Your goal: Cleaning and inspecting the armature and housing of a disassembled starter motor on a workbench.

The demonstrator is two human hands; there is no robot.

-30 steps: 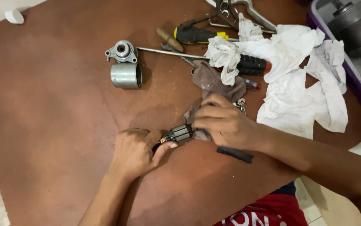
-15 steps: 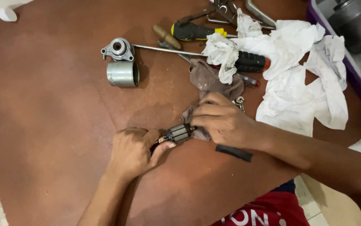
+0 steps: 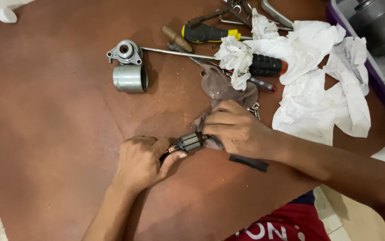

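Note:
My left hand (image 3: 141, 163) grips one end of a small motor armature (image 3: 188, 143), thumb pressed along its side, low on the brown board (image 3: 49, 116). My right hand (image 3: 237, 129) closes over the armature's other end together with a grey-brown rag (image 3: 221, 87) that trails up the board. The armature's dark slotted core shows between the two hands; its far end is hidden under the rag and fingers.
A metal cylinder (image 3: 130, 78) and a round metal end cap (image 3: 124, 51) lie upper left. Screwdrivers (image 3: 210, 32), a long rod (image 3: 174, 52) and pliers lie at the top. Crumpled white cloths (image 3: 317, 85) spread right, beside a purple tray (image 3: 380, 89). A black strip (image 3: 248, 163) lies by my right wrist.
Both hands stay on the armature with only small finger shifts. The view has tilted slightly, so the tools sit a little higher in the frame.

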